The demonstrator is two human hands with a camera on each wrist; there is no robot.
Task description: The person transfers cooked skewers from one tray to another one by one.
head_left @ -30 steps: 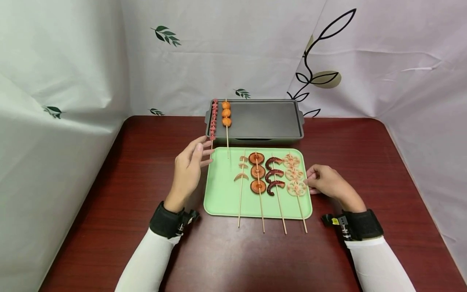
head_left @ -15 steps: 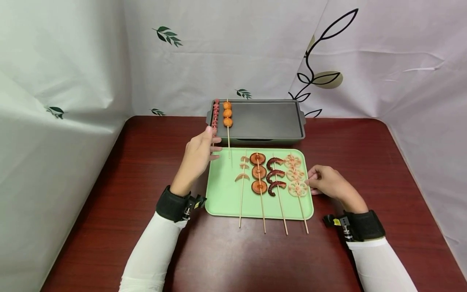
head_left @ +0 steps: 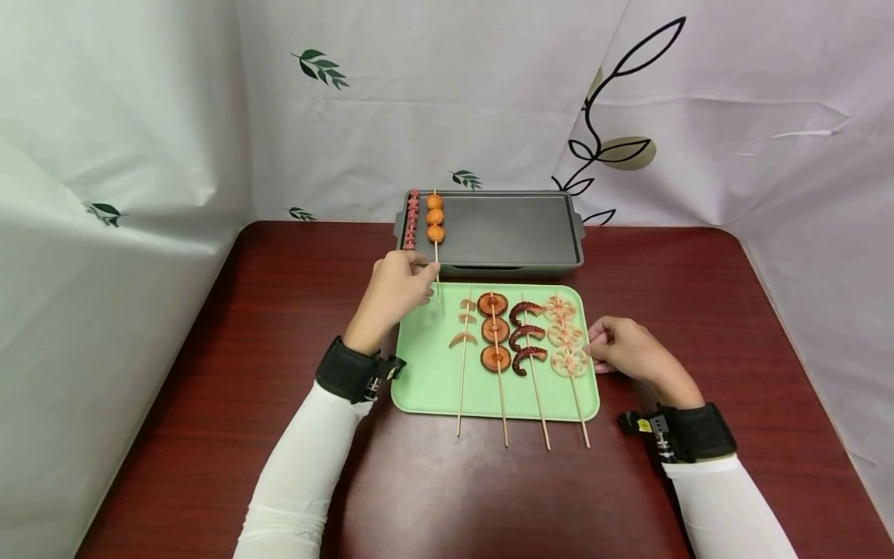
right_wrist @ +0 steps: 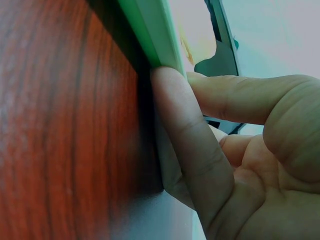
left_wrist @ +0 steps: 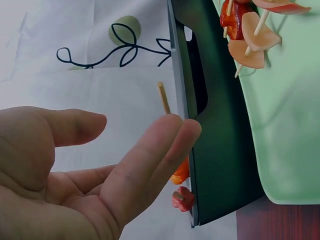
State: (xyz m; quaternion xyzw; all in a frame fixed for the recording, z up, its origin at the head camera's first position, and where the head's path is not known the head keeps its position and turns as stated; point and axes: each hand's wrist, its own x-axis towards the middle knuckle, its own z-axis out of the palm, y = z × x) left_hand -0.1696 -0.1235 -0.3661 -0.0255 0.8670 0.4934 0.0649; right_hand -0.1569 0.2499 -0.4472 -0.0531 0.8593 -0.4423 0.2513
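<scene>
A person's left hand (head_left: pixel 394 291) hovers at the near left corner of a dark metal griddle pan (head_left: pixel 552 233), its fingers loosely extended and slightly apart around the bare wooden end of a skewer of three round orange balls (head_left: pixel 434 217); whether they actually grip the stick cannot be told. That skewer lies across the pan's left end, its stick reaching down over a smooth, rounded mint-green plastic tray (head_left: pixel 426 373). Just left of it sits a skewer of small red sausage pieces (head_left: pixel 410 221). On the tray, four more thin wooden skewers lie side by side: pale curved slices (head_left: pixel 462 330), brown mushroom rounds (head_left: pixel 494 330), dark red curled pieces (head_left: pixel 525 335) and lacy lotus-root discs (head_left: pixel 564 334). The right hand (head_left: pixel 628 349) rests on the glossy reddish wood-grain table (head_left: pixel 209 349), fingers curled together and pressing the tray's right edge. No writing is legible.
</scene>
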